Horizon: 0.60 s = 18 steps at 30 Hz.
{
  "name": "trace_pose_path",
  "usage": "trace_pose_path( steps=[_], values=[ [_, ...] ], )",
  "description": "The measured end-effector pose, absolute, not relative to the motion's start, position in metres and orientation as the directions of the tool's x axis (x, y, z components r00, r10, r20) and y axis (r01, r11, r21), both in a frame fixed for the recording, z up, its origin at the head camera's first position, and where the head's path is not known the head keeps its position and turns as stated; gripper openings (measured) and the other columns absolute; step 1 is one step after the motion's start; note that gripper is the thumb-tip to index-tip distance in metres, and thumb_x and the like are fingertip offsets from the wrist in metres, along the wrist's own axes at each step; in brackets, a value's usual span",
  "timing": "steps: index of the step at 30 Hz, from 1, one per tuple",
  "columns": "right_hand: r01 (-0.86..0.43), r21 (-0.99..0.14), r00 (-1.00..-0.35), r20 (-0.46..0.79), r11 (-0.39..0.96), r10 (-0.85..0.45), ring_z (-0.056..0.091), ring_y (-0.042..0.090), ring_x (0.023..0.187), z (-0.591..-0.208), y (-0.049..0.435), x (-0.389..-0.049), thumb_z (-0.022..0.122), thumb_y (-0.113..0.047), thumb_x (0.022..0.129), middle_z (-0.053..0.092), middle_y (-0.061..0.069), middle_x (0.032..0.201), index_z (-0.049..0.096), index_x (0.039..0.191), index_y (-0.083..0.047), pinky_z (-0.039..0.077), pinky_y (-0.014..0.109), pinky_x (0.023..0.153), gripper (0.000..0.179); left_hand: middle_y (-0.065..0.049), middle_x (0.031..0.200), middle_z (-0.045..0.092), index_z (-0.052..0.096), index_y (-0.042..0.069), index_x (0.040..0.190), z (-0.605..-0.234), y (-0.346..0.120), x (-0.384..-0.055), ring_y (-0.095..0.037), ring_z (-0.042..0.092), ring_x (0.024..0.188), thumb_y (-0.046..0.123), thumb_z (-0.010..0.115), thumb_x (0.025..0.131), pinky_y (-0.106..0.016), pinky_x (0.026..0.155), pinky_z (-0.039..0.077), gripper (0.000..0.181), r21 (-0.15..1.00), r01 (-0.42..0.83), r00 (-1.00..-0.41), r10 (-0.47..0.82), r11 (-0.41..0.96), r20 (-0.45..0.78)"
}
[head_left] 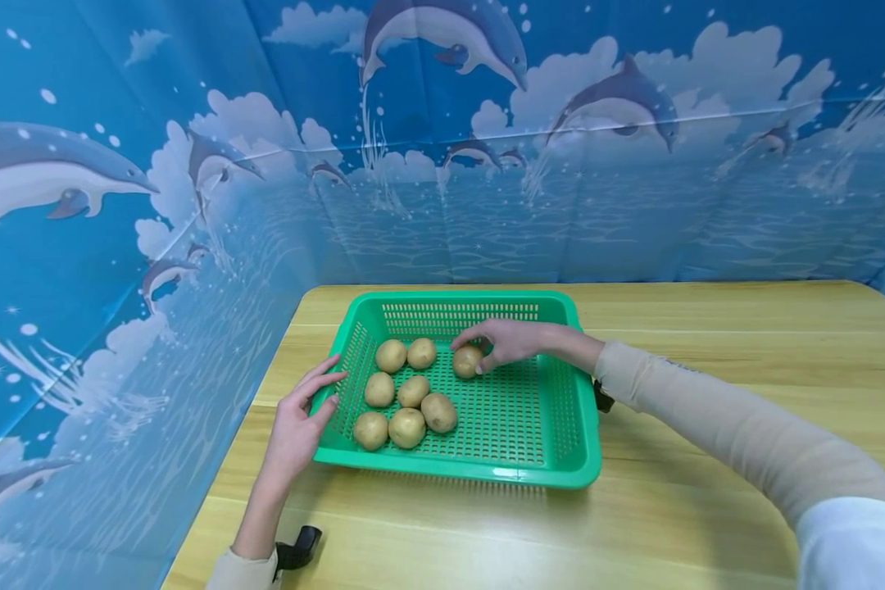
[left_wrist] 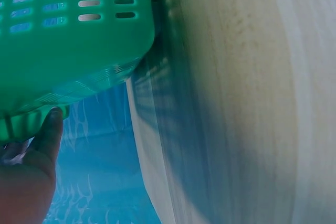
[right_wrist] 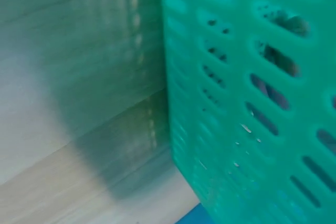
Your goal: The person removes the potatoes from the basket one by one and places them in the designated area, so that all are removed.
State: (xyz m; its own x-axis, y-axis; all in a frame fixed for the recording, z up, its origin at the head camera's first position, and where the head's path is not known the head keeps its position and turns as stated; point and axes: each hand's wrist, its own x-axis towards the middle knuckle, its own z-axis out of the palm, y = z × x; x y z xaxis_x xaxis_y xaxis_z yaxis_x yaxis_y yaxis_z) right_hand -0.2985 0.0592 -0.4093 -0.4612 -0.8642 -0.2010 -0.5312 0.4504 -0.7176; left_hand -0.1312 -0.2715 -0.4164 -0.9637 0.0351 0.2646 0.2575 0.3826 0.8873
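Observation:
A green slotted plastic basket stands on the wooden table. Inside it, on the left side, lie several potatoes in loose rows. My right hand reaches over the basket's right side and grips one potato between thumb and fingers, right of the others. At the left rim is my left hand, its fingers over the edge and its thumb on the near side. In the left wrist view the thumb touches the rim from outside. The right wrist view shows only the basket's slotted wall, hiding the right hand.
The wooden table extends to the right of the basket and in front of it. A blue curtain printed with dolphins hangs behind the table and along its left side. Black wrist mounts sit on both forearms.

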Motion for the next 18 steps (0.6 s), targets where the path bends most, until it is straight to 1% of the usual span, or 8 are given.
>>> trace_pose_path(
  steps=[4,9,18],
  values=[
    [-0.512,-0.729,-0.474,-0.200,0.454,-0.857,0.053,0.035,0.122,-0.4139,0.0585,-0.2998,0.069,-0.009,0.091,0.049,0.014,0.144,0.051,0.142,-0.005,0.050,0.043,0.092,0.054,-0.004,0.149,0.045,0.063,-0.002,0.126,-0.4261,-0.2764,-0.1351,-0.021,0.032,0.142,-0.011,0.056,0.094,-0.016,0.109,0.028,0.034,0.889,0.265,-0.961,0.029,0.372,0.274],
    [-0.505,-0.738,-0.478,-0.193,0.447,-0.857,0.056,0.032,0.119,-0.4151,0.0584,-0.2997,0.071,-0.007,0.090,0.052,0.012,0.139,0.053,0.139,-0.005,0.050,0.041,0.091,0.053,-0.004,0.150,0.044,0.063,-0.001,0.126,-0.4279,-0.2776,-0.1363,-0.021,0.031,0.142,-0.010,0.056,0.094,-0.017,0.109,0.028,0.034,0.891,0.277,-0.958,0.033,0.358,0.285],
    [-0.514,-0.740,-0.469,-0.180,0.433,-0.865,0.058,0.026,0.114,-0.4158,0.0580,-0.2997,0.074,-0.007,0.087,0.056,0.008,0.133,0.056,0.134,-0.003,0.051,0.035,0.091,0.050,-0.001,0.149,0.045,0.063,-0.003,0.125,-0.4294,-0.2782,-0.1361,-0.019,0.031,0.142,-0.011,0.055,0.094,-0.017,0.110,0.028,0.034,0.895,0.262,-0.962,0.025,0.362,0.271]
  ],
)
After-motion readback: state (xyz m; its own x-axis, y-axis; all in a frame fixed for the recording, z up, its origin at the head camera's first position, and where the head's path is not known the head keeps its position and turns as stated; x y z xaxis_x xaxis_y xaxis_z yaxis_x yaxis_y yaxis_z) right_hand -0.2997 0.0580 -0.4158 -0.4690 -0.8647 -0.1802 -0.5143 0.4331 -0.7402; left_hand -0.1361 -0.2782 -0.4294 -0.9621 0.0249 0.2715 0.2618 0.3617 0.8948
